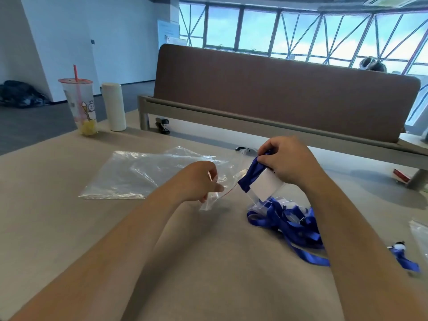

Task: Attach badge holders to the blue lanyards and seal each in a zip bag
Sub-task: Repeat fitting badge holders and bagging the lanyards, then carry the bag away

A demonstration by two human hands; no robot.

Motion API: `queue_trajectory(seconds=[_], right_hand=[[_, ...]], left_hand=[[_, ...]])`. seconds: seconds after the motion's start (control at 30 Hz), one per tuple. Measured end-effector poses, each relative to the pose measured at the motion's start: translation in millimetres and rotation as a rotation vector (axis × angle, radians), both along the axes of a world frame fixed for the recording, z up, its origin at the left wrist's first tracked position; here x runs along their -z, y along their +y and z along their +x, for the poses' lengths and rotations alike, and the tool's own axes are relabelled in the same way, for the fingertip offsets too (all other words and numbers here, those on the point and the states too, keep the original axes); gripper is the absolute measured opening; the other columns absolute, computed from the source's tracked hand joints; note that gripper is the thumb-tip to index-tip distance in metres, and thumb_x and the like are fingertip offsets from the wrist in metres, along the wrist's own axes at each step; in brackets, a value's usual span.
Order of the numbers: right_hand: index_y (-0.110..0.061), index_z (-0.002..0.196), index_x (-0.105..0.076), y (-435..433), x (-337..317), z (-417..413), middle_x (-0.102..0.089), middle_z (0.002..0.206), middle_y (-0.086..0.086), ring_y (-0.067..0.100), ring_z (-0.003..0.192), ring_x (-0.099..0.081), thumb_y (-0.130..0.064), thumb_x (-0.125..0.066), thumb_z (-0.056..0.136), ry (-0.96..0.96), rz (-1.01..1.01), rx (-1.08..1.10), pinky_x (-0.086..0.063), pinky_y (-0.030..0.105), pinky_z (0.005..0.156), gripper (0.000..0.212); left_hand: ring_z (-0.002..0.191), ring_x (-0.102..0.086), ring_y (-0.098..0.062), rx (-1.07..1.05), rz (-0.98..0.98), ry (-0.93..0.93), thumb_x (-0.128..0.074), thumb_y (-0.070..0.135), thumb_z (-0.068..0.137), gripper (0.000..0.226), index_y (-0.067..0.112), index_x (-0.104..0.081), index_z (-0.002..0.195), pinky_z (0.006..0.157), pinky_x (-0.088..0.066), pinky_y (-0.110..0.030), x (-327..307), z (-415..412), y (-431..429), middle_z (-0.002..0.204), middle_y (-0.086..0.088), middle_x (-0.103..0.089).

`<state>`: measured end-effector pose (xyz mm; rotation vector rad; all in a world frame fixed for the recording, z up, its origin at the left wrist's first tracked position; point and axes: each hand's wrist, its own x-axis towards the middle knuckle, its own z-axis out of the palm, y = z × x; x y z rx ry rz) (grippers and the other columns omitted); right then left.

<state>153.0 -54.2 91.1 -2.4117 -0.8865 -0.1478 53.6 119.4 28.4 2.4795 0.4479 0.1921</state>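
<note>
My right hand (289, 161) grips a folded blue lanyard (251, 176) together with a clear badge holder (266, 185) that has a white card inside, held just above the table. My left hand (201, 181) pinches the edge of a small clear zip bag (215, 195) with a red seal line, lying to the left of the badge. Under my right hand sits a pile of more blue lanyards and holders (291, 223). One more lanyard end (403, 253) lies at the far right.
A stack of larger clear bags (139, 174) lies left of centre on the beige table (92, 228). A drink cup with a red straw (81, 105), a white bottle (114, 106) and a black stapler (162, 125) stand at the back. A brown divider panel (278, 93) borders the far side.
</note>
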Motion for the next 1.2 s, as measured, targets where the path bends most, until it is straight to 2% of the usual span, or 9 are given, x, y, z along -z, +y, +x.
queue_trajectory(seconds=[0.13, 0.27, 0.47, 0.63, 0.77, 0.87, 0.93, 1.07, 1.2], right_hand=[[-0.021, 0.106, -0.066, 5.2, 4.2, -3.6, -0.06, 0.099, -0.003, 0.017, 0.087, -0.057, -0.02, -0.064, 0.093, -0.026, -0.046, 0.003, -0.043, 0.026, 0.07, 0.013], [-0.024, 0.105, -0.063, 10.8, 8.8, -7.9, -0.058, 0.098, -0.005, 0.015, 0.086, -0.056, -0.019, -0.064, 0.093, -0.035, -0.057, -0.016, -0.043, 0.025, 0.073, 0.013], [-0.025, 0.095, -0.056, 19.2, 16.8, -13.0, -0.06, 0.095, -0.004, 0.015, 0.083, -0.057, -0.022, -0.068, 0.09, 0.013, -0.077, -0.041, -0.044, 0.024, 0.07, 0.013], [-0.024, 0.093, -0.058, 21.9, 23.2, -7.8, -0.058, 0.093, -0.005, 0.013, 0.082, -0.055, -0.023, -0.069, 0.09, -0.004, -0.042, 0.037, -0.044, 0.025, 0.074, 0.011], [-0.021, 0.095, -0.06, 19.8, 24.8, -2.2, -0.06, 0.094, -0.004, 0.013, 0.08, -0.056, -0.026, -0.07, 0.09, -0.002, 0.071, 0.106, -0.042, 0.024, 0.072, 0.012], [-0.021, 0.092, -0.062, 18.0, 23.7, -2.3, -0.062, 0.094, -0.002, 0.014, 0.08, -0.058, -0.024, -0.068, 0.091, 0.028, 0.115, 0.11, -0.043, 0.024, 0.072, 0.007], [-0.021, 0.088, -0.064, 18.2, 23.0, -3.0, -0.068, 0.094, 0.001, 0.017, 0.081, -0.063, -0.023, -0.069, 0.09, 0.067, 0.123, 0.093, -0.048, 0.027, 0.071, 0.006], [-0.023, 0.094, -0.061, 19.8, 24.2, -4.1, -0.069, 0.101, 0.003, 0.021, 0.087, -0.067, -0.023, -0.07, 0.09, 0.109, 0.097, 0.05, -0.057, 0.036, 0.083, 0.01], [-0.023, 0.097, -0.058, 21.5, 25.5, -4.8, -0.067, 0.103, 0.002, 0.023, 0.09, -0.067, -0.024, -0.073, 0.087, 0.135, 0.065, 0.036, -0.057, 0.036, 0.085, 0.018]], left_hand=[[0.05, -0.065, -0.012, -0.003, -0.041, -0.03, -0.062, 0.029, 0.096, 0.015, 0.021, -0.053, 0.087, 0.05, -0.045, -0.018, -2.4, -2.7, -2.0, 0.076, -0.003, -0.069], [0.051, -0.064, -0.013, -0.018, -0.023, -0.088, -0.053, 0.027, 0.099, 0.013, 0.019, -0.058, 0.091, 0.058, -0.047, -0.024, -2.4, -3.6, -5.1, 0.073, 0.002, -0.065], [0.066, -0.057, -0.023, -0.042, 0.026, -0.176, -0.045, 0.021, 0.1, 0.027, 0.019, -0.051, 0.073, 0.067, -0.047, -0.031, -4.3, -2.7, -10.2, 0.077, -0.002, -0.061], [0.077, -0.065, -0.031, -0.009, 0.025, -0.173, -0.046, 0.021, 0.099, 0.022, 0.009, -0.064, 0.092, 0.075, -0.055, -0.04, -5.3, -3.6, -15.1, 0.089, -0.007, -0.068], [0.072, -0.065, -0.026, 0.02, -0.01, -0.172, -0.05, 0.014, 0.097, 0.016, 0.013, -0.065, 0.091, 0.068, -0.054, -0.035, -4.5, -4.2, -13.9, 0.088, -0.004, -0.068], [0.061, -0.067, -0.013, 0.032, -0.049, -0.151, -0.052, 0.022, 0.098, 0.017, 0.019, -0.067, 0.092, 0.058, -0.051, -0.024, -4.7, -4.7, -14.9, 0.08, 0.011, -0.065], [0.062, -0.068, -0.012, 0.033, -0.059, -0.138, -0.052, 0.026, 0.099, 0.015, 0.023, -0.066, 0.096, 0.056, -0.047, -0.019, -4.7, -3.7, -16.6, 0.081, 0.011, -0.065], [0.069, -0.071, -0.014, 0.027, -0.102, -0.139, -0.052, 0.024, 0.099, 0.015, 0.022, -0.067, 0.101, 0.064, -0.058, -0.025, -3.5, -2.3, -15.9, 0.099, 0.002, -0.07], [0.061, -0.07, -0.014, 0.017, -0.092, -0.148, -0.052, 0.024, 0.098, 0.015, 0.023, -0.067, 0.096, 0.071, -0.059, -0.03, -2.1, -1.8, -14.3, 0.089, 0.003, -0.073]])
